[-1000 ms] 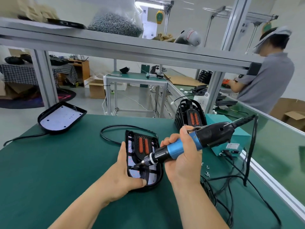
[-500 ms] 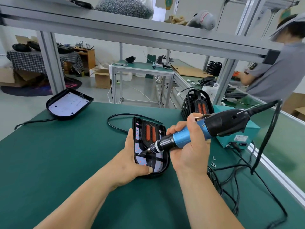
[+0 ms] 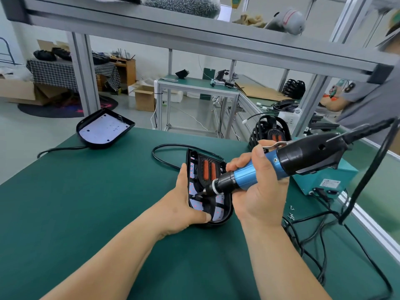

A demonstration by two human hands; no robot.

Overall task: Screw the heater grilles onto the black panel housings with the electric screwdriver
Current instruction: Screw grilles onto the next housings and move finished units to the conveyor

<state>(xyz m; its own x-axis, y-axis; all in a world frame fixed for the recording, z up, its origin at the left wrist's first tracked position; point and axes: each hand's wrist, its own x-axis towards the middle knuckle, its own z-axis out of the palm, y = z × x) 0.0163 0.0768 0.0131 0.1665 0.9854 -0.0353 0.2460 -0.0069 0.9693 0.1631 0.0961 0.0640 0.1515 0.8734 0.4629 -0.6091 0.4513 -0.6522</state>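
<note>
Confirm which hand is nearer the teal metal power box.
Right. The right hand, gripping the blue-and-black electric screwdriver, sits just left of the teal metal power box; the left hand holds the black panel housing further left.

— Is there any writing to read here?
— Barely. The teal box (image 3: pixel 337 173) at the right edge of the worktop (image 3: pixel 86 202) has a white label (image 3: pixel 331 183) on its front. It carries a few lines of dark print, too small to make out.
— What about a brand on the electric screwdriver (image 3: pixel 281 163)?
— I can read no lettering on its blue barrel or black body.
— And the black panel housing (image 3: pixel 216 222)?
— The pale sheet inside it shows only red dots, no characters.
— The grey thing (image 3: pixel 287 18) up on the shelf?
— It has thin red lines, blurred, and I cannot tell whether they form letters.
</note>
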